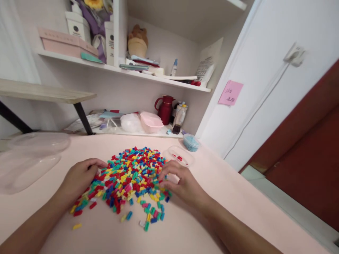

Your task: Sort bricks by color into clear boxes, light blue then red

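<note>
A wide pile of small colourful plastic building bricks (135, 169) lies on the pink table top, in red, yellow, blue, green and white. My left hand (82, 174) rests at the pile's left edge, its fingers stretched out and touching the bricks, nothing seen in its grasp. At the right edge, my right hand (182, 180) has its thumb and fingers curved together in a pinch over the bricks. What is between those fingertips is too small to make out. Just behind it sits a shallow clear dish (188, 157) with a few red bricks inside.
Clear plastic containers (29, 169) stand at the left, near a wooden riser (45, 91) with black legs. A tub of light-blue pieces (191, 143) is at the back right. Behind are a pink bowl (151, 121), a red jug (165, 110) and a bottle (180, 118).
</note>
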Tool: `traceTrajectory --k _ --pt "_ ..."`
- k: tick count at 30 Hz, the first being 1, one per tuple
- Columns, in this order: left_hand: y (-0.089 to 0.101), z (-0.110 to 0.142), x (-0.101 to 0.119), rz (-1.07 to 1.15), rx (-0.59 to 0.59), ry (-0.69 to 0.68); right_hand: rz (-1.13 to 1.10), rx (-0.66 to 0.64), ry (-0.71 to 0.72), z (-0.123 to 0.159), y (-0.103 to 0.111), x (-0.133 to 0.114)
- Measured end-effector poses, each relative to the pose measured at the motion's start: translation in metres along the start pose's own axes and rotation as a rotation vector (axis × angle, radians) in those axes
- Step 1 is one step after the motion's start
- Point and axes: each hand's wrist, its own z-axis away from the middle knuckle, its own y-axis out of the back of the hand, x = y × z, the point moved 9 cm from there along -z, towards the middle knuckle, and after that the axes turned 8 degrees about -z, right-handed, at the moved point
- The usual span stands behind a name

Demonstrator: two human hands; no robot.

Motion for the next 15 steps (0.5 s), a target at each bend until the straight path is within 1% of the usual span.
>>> traceTrajectory --k 2,5,7,9,11,13,15 --pt "-0.001 -0.002 -0.001 -0.007 0.003 0.003 0.099 0.175 0.054 -0.002 0.034 -0.004" --pt "-0.002 -0.005 -0.004 -0.018 0.006 0.012 0.270 0.498 0.086 0.004 0.090 -0.001" --pt "-0.002 -0.007 -0.006 -0.013 0.007 0.009 0.343 0.641 0.058 0.009 0.116 0.011" --pt "-0.002 -0.009 -0.008 -0.003 0.007 0.001 0.368 0.728 -0.010 0.015 0.134 0.029" --pt "-0.003 -0.010 -0.010 0.003 0.005 -0.002 0.359 0.729 -0.096 0.016 0.140 0.050" --pt "-0.002 -0.011 -0.012 -0.002 0.005 0.003 0.317 0.644 -0.159 0.013 0.136 0.069" --pt "-0.002 -0.009 -0.011 -0.011 0.002 0.004 0.298 0.550 -0.178 0.009 0.125 0.078"
